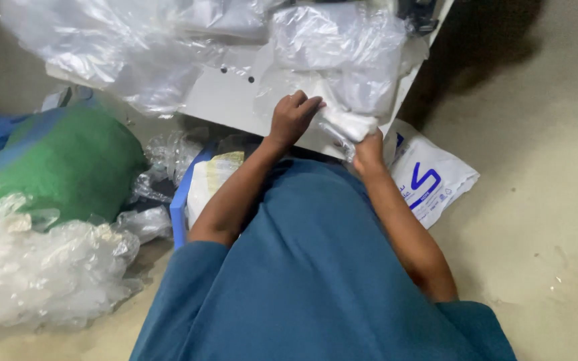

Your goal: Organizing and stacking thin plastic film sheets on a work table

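Note:
My left hand (pixel 293 117) and my right hand (pixel 368 150) both grip a small white folded item in a clear plastic bag (pixel 346 124). The left hand pinches its upper left end, the right hand holds its lower right end from below. They work over a white board (pixel 229 93) that lies tilted in front of me. Clear plastic bags (pixel 342 47) are piled on the board just beyond my hands. My blue garment (pixel 316 267) fills the lower middle of the view.
A green and blue bundle (pixel 61 160) lies at the left, with a heap of crumpled clear plastic (pixel 41 267) below it. A blue crate edge (pixel 180 200) sits under my left arm. A white printed bag (pixel 429 177) lies on the beige floor (pixel 543 200) at the right.

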